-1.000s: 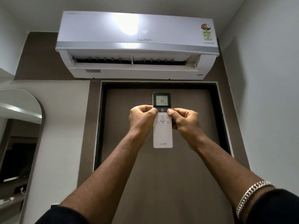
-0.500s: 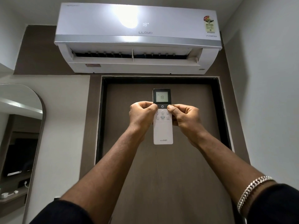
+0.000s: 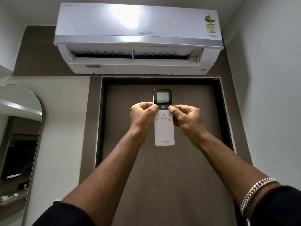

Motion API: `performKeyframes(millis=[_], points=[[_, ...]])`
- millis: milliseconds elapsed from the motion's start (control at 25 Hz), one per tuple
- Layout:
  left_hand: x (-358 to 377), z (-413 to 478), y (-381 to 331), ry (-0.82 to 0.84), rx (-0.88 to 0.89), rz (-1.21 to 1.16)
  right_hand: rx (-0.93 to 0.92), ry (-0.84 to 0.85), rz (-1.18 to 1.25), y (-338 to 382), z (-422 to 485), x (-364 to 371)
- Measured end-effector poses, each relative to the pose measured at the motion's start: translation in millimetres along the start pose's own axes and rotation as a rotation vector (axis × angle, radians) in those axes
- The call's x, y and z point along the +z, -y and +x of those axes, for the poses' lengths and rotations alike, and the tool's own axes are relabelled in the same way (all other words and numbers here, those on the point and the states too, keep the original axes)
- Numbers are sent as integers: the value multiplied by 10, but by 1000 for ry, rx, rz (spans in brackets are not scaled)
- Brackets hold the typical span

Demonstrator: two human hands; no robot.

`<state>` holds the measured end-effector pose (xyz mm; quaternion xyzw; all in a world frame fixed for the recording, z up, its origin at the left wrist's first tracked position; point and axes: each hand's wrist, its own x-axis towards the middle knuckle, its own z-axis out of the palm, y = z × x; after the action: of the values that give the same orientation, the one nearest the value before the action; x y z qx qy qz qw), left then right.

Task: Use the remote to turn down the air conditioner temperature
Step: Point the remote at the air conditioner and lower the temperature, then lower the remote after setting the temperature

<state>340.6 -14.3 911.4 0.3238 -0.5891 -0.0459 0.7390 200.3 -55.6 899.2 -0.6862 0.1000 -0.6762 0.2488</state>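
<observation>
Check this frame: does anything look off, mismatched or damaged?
One mismatch: the remote, held by the left hand and right hand, reads 17, while the air conditioner display shows 18. Nothing looks damaged or askew.

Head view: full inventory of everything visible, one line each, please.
air conditioner: 1, white, high on wall above door, display reads 18
remote: 1, white with dark top, held upright in front of door, screen reads 17
door: 1, brown, black frame, centre
mirror: 1, arched, left wall
bracelet: 1, silver chain, right wrist
left hand: 1, gripping remote's left edge
right hand: 1, gripping remote's right edge
</observation>
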Motion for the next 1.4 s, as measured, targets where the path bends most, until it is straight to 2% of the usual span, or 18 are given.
performKeyframes(millis=[640, 760, 840, 1000, 1160, 1400], points=[[78, -105, 33, -3, -3, -1, 44, -15, 13, -15, -88, -59], [115, -209, 54, 37, -40, -71, 69, -22, 48, 28, -238, -116], [181, -387, 198, 127, -92, -139, 120, -39, 64, -42, -484, -235], [432, -1058, 832, 379, -256, -168, 349, -158, -34, -511, -1302, -644], [970, -2167, 1649, 660, -522, -145, 666, -351, -158, -1179, -2566, -1245], [1943, -4727, 2666, 929, -956, -122, 1217, -760, -333, -1955, -5109, -2308]])
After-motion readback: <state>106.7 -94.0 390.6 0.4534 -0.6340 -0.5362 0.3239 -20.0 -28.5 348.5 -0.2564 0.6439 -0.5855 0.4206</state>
